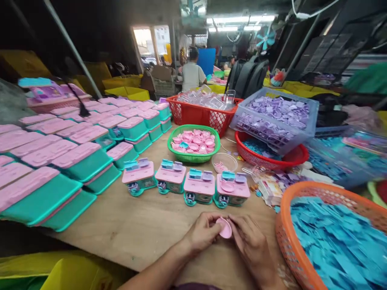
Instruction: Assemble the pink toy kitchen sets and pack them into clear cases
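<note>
Spread far left: stacked pink-and-teal boxes (60,161). Near right: orange basket (290,201) of blue pieces. Mid-table: four small pink-topped toys (187,185) in a row. Near centre, low over the table (136,225): left hand (202,233) and right hand (250,241), fingers curled narrow, pinching together a small pink disc (225,228), perhaps a lid.

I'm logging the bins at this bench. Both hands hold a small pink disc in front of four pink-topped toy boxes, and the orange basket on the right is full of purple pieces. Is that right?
Not quite. The head view shows the orange basket full of blue pieces, not purple. The rest holds: left hand and right hand hold the pink disc in front of four pink-topped toy boxes.
</note>
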`<state>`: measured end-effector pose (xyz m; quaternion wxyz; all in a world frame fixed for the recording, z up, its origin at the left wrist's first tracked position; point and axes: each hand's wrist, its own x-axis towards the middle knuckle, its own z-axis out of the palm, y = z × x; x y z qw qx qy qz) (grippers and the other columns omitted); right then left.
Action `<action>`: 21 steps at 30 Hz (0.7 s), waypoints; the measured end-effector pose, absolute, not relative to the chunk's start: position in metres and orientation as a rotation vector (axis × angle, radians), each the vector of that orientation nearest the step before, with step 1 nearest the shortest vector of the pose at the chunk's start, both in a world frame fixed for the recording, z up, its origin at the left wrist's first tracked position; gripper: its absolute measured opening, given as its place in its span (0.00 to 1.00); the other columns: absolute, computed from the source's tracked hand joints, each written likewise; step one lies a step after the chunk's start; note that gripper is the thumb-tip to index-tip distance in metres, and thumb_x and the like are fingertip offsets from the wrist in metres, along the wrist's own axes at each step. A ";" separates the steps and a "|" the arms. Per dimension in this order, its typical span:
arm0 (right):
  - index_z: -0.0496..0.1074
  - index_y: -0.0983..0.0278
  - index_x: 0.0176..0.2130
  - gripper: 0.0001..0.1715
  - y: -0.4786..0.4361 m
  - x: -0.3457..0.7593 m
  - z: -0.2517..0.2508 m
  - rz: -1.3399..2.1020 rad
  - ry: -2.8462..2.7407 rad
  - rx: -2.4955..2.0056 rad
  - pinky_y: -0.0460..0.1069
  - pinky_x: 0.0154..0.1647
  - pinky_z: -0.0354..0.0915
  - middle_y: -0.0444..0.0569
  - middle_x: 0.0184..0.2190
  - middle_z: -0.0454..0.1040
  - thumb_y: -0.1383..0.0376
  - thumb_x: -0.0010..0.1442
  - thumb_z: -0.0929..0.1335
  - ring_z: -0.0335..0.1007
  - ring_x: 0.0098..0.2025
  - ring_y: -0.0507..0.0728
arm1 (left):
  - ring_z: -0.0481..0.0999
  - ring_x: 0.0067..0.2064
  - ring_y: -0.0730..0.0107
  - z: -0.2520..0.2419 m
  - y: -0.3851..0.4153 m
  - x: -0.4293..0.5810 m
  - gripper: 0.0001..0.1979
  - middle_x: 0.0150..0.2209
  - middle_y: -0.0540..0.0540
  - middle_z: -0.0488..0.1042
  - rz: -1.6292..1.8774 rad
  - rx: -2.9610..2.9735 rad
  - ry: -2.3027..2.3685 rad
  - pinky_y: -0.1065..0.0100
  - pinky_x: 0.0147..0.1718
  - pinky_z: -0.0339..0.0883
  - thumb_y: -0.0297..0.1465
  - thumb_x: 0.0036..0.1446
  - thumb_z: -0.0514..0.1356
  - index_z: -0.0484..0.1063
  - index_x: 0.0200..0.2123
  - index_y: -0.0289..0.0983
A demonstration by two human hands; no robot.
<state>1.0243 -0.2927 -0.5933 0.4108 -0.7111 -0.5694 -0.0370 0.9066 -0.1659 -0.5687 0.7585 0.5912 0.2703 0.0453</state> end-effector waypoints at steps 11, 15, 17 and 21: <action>0.73 0.62 0.40 0.07 -0.297 1.010 -0.584 0.310 -0.930 -1.851 0.51 0.40 0.71 0.49 0.37 0.76 0.64 0.66 0.65 0.74 0.39 0.56 | 0.71 0.26 0.70 -0.581 -0.159 0.899 0.16 0.27 0.46 0.78 0.218 1.855 0.750 0.72 0.27 0.62 0.40 0.60 0.57 0.78 0.34 0.34; 0.73 0.62 0.41 0.07 -0.283 0.989 -0.578 0.392 -0.847 -1.680 0.49 0.44 0.71 0.49 0.40 0.76 0.64 0.66 0.65 0.75 0.43 0.55 | 0.74 0.26 0.70 -0.575 -0.162 0.901 0.13 0.26 0.46 0.79 0.201 1.863 0.765 0.72 0.27 0.63 0.37 0.59 0.57 0.77 0.33 0.35; 0.73 0.62 0.41 0.07 -0.278 0.984 -0.582 0.352 -0.845 -1.704 0.50 0.44 0.71 0.50 0.39 0.77 0.64 0.66 0.65 0.75 0.42 0.55 | 0.74 0.25 0.70 -0.574 -0.165 0.901 0.11 0.26 0.47 0.79 0.196 1.877 0.776 0.72 0.26 0.63 0.35 0.58 0.57 0.77 0.32 0.35; 0.73 0.62 0.42 0.07 -0.276 0.983 -0.592 0.332 -0.827 -1.734 0.51 0.45 0.72 0.50 0.39 0.78 0.64 0.65 0.65 0.76 0.42 0.56 | 0.75 0.26 0.70 -0.573 -0.166 0.902 0.11 0.27 0.47 0.79 0.205 1.895 0.803 0.73 0.26 0.63 0.34 0.58 0.56 0.76 0.31 0.36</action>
